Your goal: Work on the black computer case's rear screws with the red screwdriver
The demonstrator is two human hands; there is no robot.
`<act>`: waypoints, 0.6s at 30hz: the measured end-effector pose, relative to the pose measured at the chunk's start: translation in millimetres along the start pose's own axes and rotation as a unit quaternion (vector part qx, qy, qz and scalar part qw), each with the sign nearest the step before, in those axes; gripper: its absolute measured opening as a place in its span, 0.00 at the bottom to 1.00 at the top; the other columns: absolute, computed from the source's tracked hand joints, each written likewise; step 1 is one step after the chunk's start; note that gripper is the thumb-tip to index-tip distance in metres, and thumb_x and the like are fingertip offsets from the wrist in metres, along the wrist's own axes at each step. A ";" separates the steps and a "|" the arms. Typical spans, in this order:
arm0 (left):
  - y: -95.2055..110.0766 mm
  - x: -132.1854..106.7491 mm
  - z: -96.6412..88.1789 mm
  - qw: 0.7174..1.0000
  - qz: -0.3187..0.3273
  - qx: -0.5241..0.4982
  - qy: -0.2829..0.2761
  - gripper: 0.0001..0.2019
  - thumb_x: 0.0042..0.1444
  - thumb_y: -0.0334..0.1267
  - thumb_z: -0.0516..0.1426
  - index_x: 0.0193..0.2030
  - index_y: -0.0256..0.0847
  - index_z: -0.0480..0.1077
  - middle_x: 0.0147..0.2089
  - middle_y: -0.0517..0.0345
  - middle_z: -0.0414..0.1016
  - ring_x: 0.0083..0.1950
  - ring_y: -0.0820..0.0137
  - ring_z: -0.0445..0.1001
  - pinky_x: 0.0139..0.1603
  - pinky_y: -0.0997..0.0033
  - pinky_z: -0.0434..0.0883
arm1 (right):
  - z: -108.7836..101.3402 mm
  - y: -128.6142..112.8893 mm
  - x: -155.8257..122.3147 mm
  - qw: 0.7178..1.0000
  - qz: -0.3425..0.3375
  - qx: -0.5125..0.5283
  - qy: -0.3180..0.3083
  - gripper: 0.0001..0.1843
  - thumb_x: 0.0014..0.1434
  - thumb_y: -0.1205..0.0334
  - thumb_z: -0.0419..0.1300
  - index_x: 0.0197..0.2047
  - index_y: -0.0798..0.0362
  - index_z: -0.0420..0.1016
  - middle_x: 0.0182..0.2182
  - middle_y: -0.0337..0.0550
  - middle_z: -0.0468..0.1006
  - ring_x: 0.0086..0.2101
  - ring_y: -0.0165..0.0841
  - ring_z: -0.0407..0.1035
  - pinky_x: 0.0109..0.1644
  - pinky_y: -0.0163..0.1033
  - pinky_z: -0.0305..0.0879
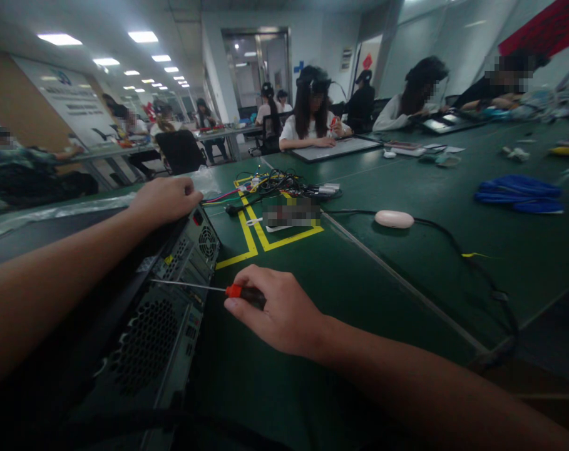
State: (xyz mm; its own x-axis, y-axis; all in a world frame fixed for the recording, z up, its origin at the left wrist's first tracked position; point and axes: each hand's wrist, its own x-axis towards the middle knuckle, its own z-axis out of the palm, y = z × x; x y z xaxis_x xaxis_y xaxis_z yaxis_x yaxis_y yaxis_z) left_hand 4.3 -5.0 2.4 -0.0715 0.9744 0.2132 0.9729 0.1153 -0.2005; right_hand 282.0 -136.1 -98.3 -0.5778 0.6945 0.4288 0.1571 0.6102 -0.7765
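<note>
A black computer case (101,307) lies at the left, its metal back panel (185,294) with vent holes and ports turned toward the right. My right hand (284,313) is closed around the dark handle of a screwdriver (241,293) with a red collar. Its long thin shaft points left, and the tip meets the panel near the case's upper edge. My left hand (162,202) presses on the far top corner of the case, fingers curled at the edge and partly hidden.
Tangled cables (279,183) lie beyond the case near yellow tape (293,239) on the green table (387,313). A pale oval device (394,218) sits on a black cable. Blue straps (519,193) lie at the right. Several people work around the tables.
</note>
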 end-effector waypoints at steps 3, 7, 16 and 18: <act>0.4 -0.2 -0.6 1.000 0.001 0.002 -0.003 0.30 0.65 0.54 0.44 0.55 0.36 0.77 0.54 0.30 0.81 0.55 0.43 0.79 0.56 0.45 0.73 | 0.7 1.1 0.0 1.000 -0.009 -0.009 0.001 0.11 0.71 0.52 0.63 0.43 0.52 0.77 0.37 0.42 0.81 0.36 0.33 0.74 0.41 0.39 0.66; 0.9 -0.4 -1.0 1.000 -0.001 0.000 -0.002 0.28 0.65 0.54 0.44 0.53 0.37 0.77 0.54 0.31 0.81 0.56 0.43 0.79 0.56 0.45 0.73 | 1.2 1.1 -0.5 1.000 -0.014 -0.006 0.004 0.12 0.71 0.52 0.63 0.45 0.52 0.77 0.38 0.42 0.81 0.38 0.34 0.75 0.43 0.40 0.67; -1.5 0.7 1.7 1.000 0.004 0.000 0.007 0.28 0.64 0.54 0.44 0.53 0.37 0.77 0.52 0.32 0.82 0.54 0.44 0.80 0.55 0.46 0.73 | 1.6 2.5 -1.5 1.000 -0.010 -0.016 -0.005 0.08 0.66 0.59 0.65 0.45 0.50 0.71 0.37 0.40 0.81 0.35 0.33 0.73 0.39 0.39 0.65; -1.8 0.9 2.0 1.000 0.004 -0.001 0.008 0.29 0.64 0.54 0.44 0.53 0.37 0.77 0.52 0.31 0.81 0.54 0.44 0.80 0.55 0.46 0.73 | 1.5 2.2 -1.3 1.000 -0.009 -0.013 -0.005 0.07 0.67 0.60 0.65 0.45 0.50 0.71 0.37 0.40 0.81 0.35 0.33 0.73 0.39 0.39 0.65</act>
State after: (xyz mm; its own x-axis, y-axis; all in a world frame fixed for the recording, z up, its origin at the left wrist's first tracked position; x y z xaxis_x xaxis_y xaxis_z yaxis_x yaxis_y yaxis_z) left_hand 2.0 -3.9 1.0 -0.0600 0.9721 0.2268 0.9740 0.1067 -0.1996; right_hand 281.9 -136.3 -101.2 -0.5887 0.6800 0.4370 0.1678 0.6317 -0.7569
